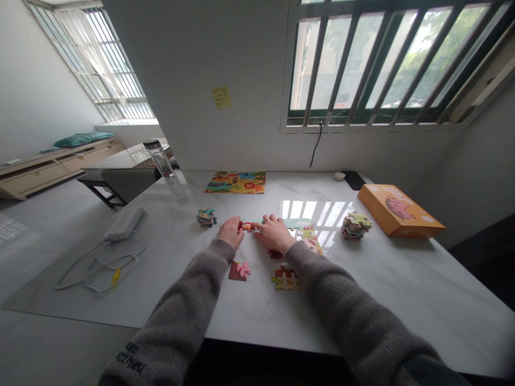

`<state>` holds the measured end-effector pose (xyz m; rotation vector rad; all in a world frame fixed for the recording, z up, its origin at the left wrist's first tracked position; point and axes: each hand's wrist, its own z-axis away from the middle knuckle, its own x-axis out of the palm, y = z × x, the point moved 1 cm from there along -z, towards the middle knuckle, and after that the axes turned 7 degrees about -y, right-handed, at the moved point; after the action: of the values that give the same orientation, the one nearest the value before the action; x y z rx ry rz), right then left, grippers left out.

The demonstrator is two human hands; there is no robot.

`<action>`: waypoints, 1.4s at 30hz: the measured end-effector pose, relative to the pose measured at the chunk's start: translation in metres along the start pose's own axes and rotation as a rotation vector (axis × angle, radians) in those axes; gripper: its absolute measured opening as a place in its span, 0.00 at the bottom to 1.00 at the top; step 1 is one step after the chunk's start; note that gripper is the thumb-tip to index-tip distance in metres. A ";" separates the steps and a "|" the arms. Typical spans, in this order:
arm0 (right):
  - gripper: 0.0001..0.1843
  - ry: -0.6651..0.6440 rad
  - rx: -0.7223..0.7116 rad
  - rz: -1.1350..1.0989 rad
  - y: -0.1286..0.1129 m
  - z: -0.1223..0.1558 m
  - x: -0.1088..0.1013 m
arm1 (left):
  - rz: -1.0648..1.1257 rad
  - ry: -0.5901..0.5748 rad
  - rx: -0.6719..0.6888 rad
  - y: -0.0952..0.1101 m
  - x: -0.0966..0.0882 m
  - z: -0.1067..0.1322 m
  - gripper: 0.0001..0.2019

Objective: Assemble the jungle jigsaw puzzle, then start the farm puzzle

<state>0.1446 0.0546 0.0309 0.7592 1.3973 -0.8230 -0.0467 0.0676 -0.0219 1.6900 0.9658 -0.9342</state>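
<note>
My left hand (230, 232) has its fingers bent around the left end of a red and orange jigsaw puzzle piece (247, 226). My right hand (275, 234) lies over the partly joined jigsaw puzzle (309, 234), fingers stretched out, one fingertip touching the same piece. Part of the puzzle is hidden under that hand. Nearer me are a brown piece pair with a pink pig (240, 271) and a joined section with a white fence (286, 279). The right sleeve partly covers the puzzle's near side.
One stack of puzzle pieces (206, 216) stands left, another stack (356, 226) right. A colourful animal picture (237, 182) lies at the back. Around them are an orange box (398, 210), a black phone (354, 180), a glass bottle (161, 161) and a white power strip (124, 222) with cable.
</note>
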 end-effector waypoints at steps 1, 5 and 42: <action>0.21 0.009 0.007 0.000 -0.001 -0.001 0.001 | 0.006 0.007 -0.008 -0.001 0.001 0.000 0.15; 0.19 0.035 0.049 0.002 -0.005 -0.004 0.004 | 0.032 0.018 -0.037 -0.003 0.002 -0.001 0.15; 0.16 0.067 0.080 -0.013 -0.008 -0.011 0.003 | -0.124 -0.118 -0.023 0.012 -0.014 0.009 0.22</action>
<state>0.1319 0.0593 0.0282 0.8464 1.4371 -0.8749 -0.0428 0.0537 -0.0079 1.5513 1.0069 -1.0884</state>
